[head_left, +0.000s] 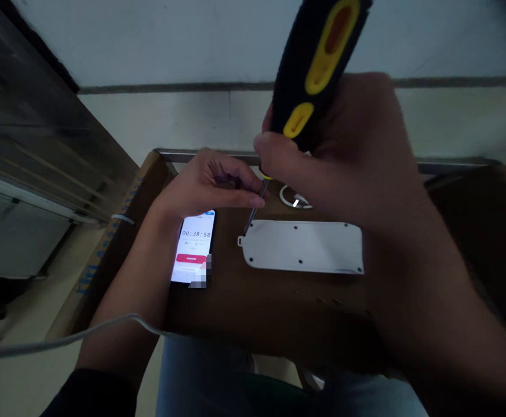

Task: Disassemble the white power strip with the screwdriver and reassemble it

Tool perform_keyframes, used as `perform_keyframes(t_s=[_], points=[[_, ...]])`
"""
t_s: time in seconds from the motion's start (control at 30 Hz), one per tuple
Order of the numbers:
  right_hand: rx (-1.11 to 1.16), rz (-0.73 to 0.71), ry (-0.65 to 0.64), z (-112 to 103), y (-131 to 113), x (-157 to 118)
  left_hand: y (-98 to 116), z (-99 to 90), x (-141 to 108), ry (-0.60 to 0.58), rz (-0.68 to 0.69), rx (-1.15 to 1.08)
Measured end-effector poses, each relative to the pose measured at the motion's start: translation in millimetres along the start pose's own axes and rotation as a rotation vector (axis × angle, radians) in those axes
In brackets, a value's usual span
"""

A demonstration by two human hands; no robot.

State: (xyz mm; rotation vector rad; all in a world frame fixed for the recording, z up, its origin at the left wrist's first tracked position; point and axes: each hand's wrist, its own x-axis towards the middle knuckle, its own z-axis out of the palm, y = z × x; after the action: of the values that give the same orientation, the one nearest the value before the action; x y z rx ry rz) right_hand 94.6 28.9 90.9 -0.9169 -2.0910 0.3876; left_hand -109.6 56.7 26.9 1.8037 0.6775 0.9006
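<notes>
My right hand (343, 150) is wrapped round the black and yellow handle of a large screwdriver (317, 63), which slants down to the left. Thumb and forefinger of my left hand (226, 185) close on its thin metal shaft. The tip reaches the upper left corner of a long white casing (274, 246), beside the small loop at its end. This casing lies flat, with several dark screw holes along its edges; it looks like the underside of a power strip. My right wrist hides its right end.
A lit phone (192, 249) showing a timer lies under my left wrist. A white cable (285, 197) is coiled behind the casing. Tiny screw-like bits (335, 301) lie in front. Raised cardboard (117, 231) edges the brown work surface at left; a pale cord (83, 336) crosses my left forearm.
</notes>
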Motion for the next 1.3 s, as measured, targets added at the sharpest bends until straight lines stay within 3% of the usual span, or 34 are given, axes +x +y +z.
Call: perform_keyframes(t_s=[0.13, 0.37, 0.8, 1.07, 1.27, 1.3], points=[[0.053, -0.009, -0.049, -3.0, -2.5, -1.6, 8.4, 0.4, 0.3, -0.142, 0.038, -0.071], [0.133, 0.007, -0.302, -5.9, -0.2, 2.4, 17.5, -0.2, 1.8, -0.327, -0.091, -0.031], [0.148, -0.049, -0.302, -7.0, 1.0, -0.3, 14.6, -1.9, 0.4, -0.313, -0.072, -0.064], [0.191, -0.091, -0.326, -6.2, 3.0, -1.9, 17.3, -1.0, -0.5, -0.363, -0.098, -0.017], [0.276, -0.051, -0.462, -7.2, 0.2, -0.4, 13.5, -3.4, -0.3, -0.419, -0.123, -0.027], [0.292, -0.054, -0.481, -8.7, -1.5, -0.5, 11.6, -4.3, -0.8, -0.379, -0.103, -0.017]])
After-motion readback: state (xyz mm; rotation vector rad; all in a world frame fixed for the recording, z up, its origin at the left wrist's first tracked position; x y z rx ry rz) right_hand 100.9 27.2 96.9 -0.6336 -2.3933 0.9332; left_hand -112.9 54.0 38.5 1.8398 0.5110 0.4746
